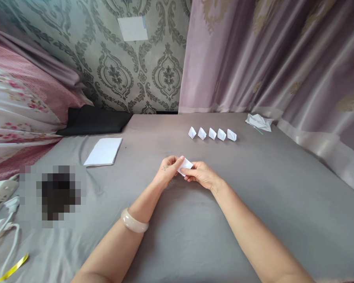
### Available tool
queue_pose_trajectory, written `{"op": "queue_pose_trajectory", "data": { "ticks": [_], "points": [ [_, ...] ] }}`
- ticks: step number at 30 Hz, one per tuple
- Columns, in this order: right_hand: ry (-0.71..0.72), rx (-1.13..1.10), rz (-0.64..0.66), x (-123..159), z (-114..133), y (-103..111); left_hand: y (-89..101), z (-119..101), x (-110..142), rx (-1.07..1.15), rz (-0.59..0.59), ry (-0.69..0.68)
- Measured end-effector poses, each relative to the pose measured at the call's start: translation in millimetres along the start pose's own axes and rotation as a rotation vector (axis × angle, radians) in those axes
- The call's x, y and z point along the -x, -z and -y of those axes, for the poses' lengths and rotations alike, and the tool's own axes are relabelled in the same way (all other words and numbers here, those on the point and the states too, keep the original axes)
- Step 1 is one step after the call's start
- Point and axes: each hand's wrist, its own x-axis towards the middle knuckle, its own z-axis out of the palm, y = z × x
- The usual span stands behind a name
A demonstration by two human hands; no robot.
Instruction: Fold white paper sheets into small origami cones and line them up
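My left hand (168, 168) and my right hand (201, 174) meet over the grey sheet (253, 204), both pinching a small folded piece of white paper (185, 165) between their fingertips. A pale bangle (133, 221) sits on my left wrist. Beyond my hands, a row of several small folded white paper shapes (212, 134) stands on the sheet. A stack of flat white paper (104, 151) lies to the left of my hands.
Crumpled white paper (259, 121) lies at the back right by the mauve curtain (271, 59). A black cloth (96, 120) rests against the patterned wall. A white power strip (0, 194) with cables and a yellow ribbon (14, 268) lie at the left.
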Motion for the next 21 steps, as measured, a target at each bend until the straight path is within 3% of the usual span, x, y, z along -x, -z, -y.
{"op": "queue_pose_trajectory", "data": {
  "ticks": [5, 17, 21],
  "points": [
    [0.015, 0.022, -0.013, 1, 0, -3, -1.5, 2, -2, -0.007, 0.005, -0.151],
    [0.087, 0.193, -0.203, -6, -2, 6, 9.4, -1, -3, -0.112, 0.081, -0.016],
    [0.120, 0.372, -0.313, -7, -6, 5, 11.6, 6, -7, -0.408, 0.050, -0.049]
  ]
}}
